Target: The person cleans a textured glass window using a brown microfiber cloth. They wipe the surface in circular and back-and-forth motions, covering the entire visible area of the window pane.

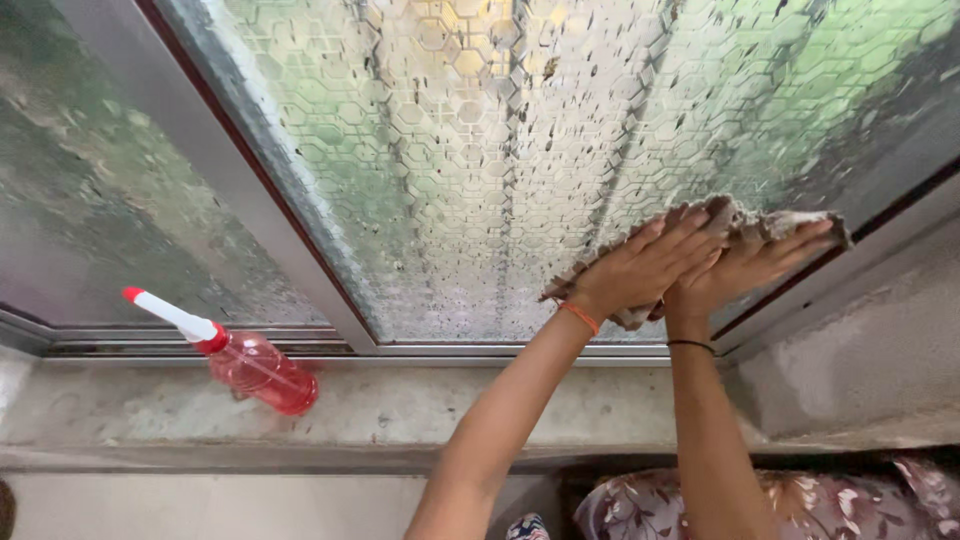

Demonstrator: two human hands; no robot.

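Daylit patterned window glass [450, 150], grey concrete sill [400, 405].

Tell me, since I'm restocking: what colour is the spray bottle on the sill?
Clear red spray bottle with a white nozzle, red-tipped; head view.
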